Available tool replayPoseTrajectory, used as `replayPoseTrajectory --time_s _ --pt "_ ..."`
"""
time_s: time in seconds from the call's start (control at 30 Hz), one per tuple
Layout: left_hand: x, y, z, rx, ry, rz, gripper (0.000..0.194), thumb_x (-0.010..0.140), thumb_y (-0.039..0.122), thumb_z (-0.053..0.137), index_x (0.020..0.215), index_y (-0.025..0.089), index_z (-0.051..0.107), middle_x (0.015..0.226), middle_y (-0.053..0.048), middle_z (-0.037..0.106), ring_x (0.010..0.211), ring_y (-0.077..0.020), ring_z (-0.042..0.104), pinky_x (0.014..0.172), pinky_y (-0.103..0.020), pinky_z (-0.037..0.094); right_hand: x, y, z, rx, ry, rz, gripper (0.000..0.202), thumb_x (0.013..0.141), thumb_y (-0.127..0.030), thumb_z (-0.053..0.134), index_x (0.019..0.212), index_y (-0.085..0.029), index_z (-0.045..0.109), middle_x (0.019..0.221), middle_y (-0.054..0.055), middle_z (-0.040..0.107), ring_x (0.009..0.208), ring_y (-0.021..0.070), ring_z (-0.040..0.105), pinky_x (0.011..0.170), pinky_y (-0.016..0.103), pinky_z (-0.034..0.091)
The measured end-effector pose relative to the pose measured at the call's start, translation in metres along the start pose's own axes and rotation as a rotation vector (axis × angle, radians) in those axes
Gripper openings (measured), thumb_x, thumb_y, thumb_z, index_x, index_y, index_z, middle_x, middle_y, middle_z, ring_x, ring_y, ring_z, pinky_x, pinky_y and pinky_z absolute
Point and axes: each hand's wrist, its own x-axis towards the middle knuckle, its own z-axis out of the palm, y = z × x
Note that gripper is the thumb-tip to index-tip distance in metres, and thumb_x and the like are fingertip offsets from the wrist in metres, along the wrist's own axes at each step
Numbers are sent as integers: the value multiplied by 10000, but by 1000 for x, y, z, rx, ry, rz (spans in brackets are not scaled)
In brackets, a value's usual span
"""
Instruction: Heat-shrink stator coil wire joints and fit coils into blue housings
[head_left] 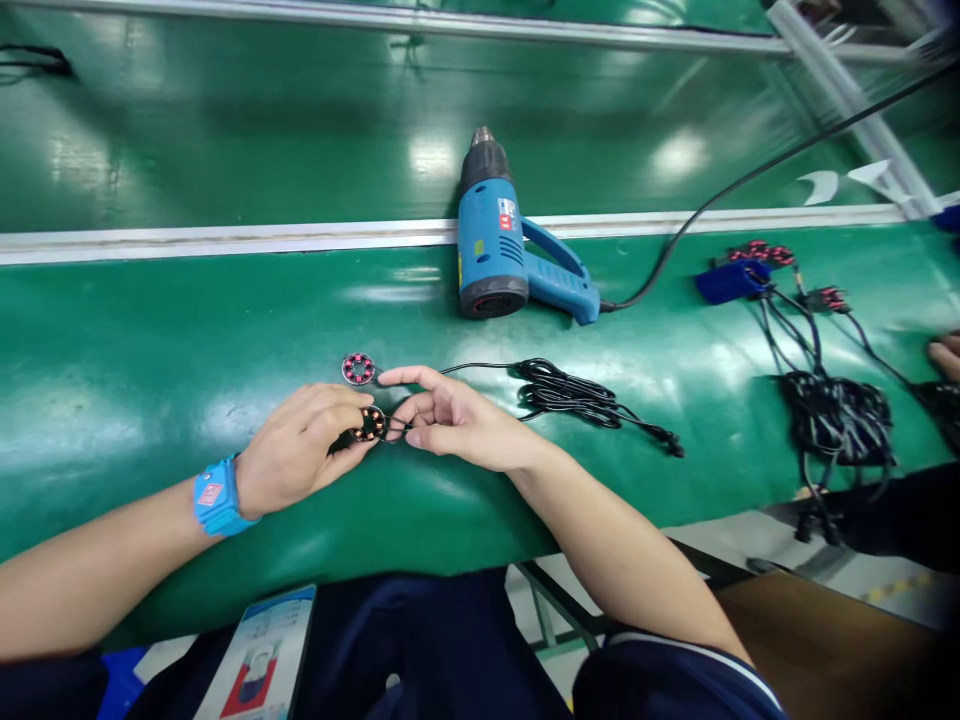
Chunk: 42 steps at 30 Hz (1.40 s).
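Observation:
Between its thumb and fingers, my left hand [304, 440] grips a small round coil ring [370, 424] with copper-coloured windings, just above the green bench. My right hand [457, 415] pinches the thin black cable [399, 424] right beside that ring, with its index finger stretched out. Past the fingertips lies a second round coil ring [358, 369] with pink-red parts, close to my right index finger. A bundle of black cable [574, 392] rests to the right of my right hand, with a plug [673, 443] at its end.
A blue heat gun [491, 240] lies behind my hands, its cord running off to the upper right. Further right are a blue holder [731, 282], more coil rings [761, 252] and bundled black cables [840, 415]. Another person's hand [949, 352] shows at the right edge.

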Motion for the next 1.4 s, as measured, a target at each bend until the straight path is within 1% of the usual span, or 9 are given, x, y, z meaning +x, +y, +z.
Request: replayPoseTrajectory --time_s 0.17,0.4,0.6,0.7,0.8,0.9,1.03,1.23,1.4 --pt "-4 1 2 -22 25 -19 310 889 172 750 1101 153 524 1075 -94 695 1031 -200 680 866 -342 549 -1 -5 5 -121 51 24 259 945 -281 645 1148 -122 625 905 66 733 736 112 644 568 187 427" --pt "-8 1 0 -8 -64 -24 300 924 260 716 1121 170 510 1037 -86 691 947 -216 681 805 -362 539 -3 -2 11 -201 126 9 248 925 -367 693 995 -130 699 866 56 736 777 148 679 710 249 518" --pt "-6 0 -3 62 -174 -29 276 977 325 636 1146 173 479 961 -71 667 872 -226 645 772 -376 494 -5 0 21 -468 275 -78 342 970 -277 600 1301 -194 582 854 0 726 813 174 702 802 313 537" --pt "-7 -2 -7 137 -233 -48 281 1001 374 595 1152 166 483 971 -81 661 867 -241 627 758 -386 476 -8 -3 22 -630 273 -110 425 999 -239 558 1421 -248 502 976 -8 736 888 173 705 874 333 526" --pt "-6 -3 -14 131 -267 -67 455 971 549 594 1198 174 473 1019 -89 657 893 -252 631 775 -395 490 -15 -10 18 -746 297 -177 391 1039 -233 515 1428 -260 503 1125 -1 718 990 165 687 935 320 503" --pt "1 -4 -23 68 -193 -170 620 896 700 598 1205 177 475 1074 -96 632 943 -255 638 809 -388 525 -22 -21 12 -793 401 -277 328 1065 -235 479 1388 -247 535 1170 8 701 1088 166 655 989 308 479" --pt "23 -11 -34 86 -145 -316 494 977 537 584 1265 157 454 1183 -100 580 1084 -252 602 955 -388 519 -22 -37 8 -913 455 -310 305 1056 -219 474 1350 -238 552 1174 30 692 1104 197 646 966 338 497" --pt "36 -36 -20 97 -237 -260 525 928 463 661 1307 165 453 1245 -128 611 1145 -306 618 970 -460 518 8 -34 5 -1187 262 -304 595 849 -141 788 1374 -240 526 1360 58 595 1212 265 573 1052 444 464" --pt "28 -40 -12 80 -165 -283 438 936 368 656 1294 193 474 1180 -94 659 1067 -259 667 930 -397 535 29 -18 2 -1015 290 -290 550 810 -88 811 1300 -188 583 1150 39 669 882 160 644 840 300 532"
